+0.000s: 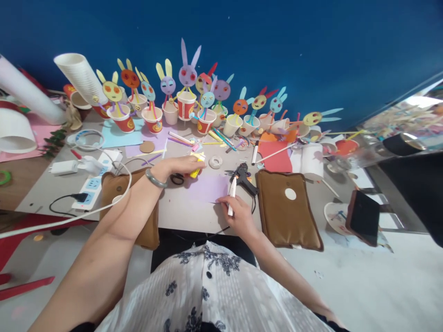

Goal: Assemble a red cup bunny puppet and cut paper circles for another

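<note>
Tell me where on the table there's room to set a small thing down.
Likeliest bare patch: the near strip of table, bordered by the purple paper, the left brown cushion and the right hand. It's crowded along the back with paper rabbits and cups, and around the glue gun.

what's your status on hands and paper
Left hand gripping yellow item; right hand holding white marker. Purple paper flat between them. Black glue gun close beyond right hand, possibly in the way.
</note>
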Demonstrator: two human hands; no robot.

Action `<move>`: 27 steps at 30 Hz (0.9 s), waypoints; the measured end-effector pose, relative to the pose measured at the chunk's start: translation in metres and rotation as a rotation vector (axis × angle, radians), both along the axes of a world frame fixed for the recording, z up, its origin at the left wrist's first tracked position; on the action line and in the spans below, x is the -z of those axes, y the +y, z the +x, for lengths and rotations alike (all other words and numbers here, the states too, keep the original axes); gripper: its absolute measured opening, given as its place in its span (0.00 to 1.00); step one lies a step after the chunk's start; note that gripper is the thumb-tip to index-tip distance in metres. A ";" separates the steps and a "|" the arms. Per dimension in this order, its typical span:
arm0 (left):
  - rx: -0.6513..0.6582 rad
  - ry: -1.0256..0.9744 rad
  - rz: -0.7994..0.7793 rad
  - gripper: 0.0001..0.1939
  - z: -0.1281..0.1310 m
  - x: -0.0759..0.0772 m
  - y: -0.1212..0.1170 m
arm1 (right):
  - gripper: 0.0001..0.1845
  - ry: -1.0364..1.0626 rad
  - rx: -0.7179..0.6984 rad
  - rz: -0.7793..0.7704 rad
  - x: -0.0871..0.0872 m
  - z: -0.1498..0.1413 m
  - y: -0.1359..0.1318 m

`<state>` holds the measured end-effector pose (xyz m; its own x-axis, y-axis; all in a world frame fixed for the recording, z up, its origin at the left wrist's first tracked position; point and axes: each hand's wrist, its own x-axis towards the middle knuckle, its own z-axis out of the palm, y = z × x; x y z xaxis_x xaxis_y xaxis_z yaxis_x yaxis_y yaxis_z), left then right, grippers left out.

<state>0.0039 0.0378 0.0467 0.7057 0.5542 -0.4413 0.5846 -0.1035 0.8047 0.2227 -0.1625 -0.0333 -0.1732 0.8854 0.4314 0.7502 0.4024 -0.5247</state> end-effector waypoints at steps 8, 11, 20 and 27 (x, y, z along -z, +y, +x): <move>0.067 0.329 0.121 0.25 -0.001 -0.006 -0.003 | 0.19 -0.006 -0.105 -0.120 0.010 -0.012 0.000; -0.073 0.321 0.208 0.23 -0.001 -0.008 -0.003 | 0.19 -0.038 -0.119 -0.119 0.011 -0.013 0.004; -0.308 -0.192 0.186 0.24 -0.001 0.007 0.010 | 0.16 -0.166 0.009 -0.021 0.005 0.002 0.010; -0.217 -0.310 0.107 0.22 0.001 0.009 0.008 | 0.15 -0.192 -0.084 -0.015 0.004 -0.007 0.010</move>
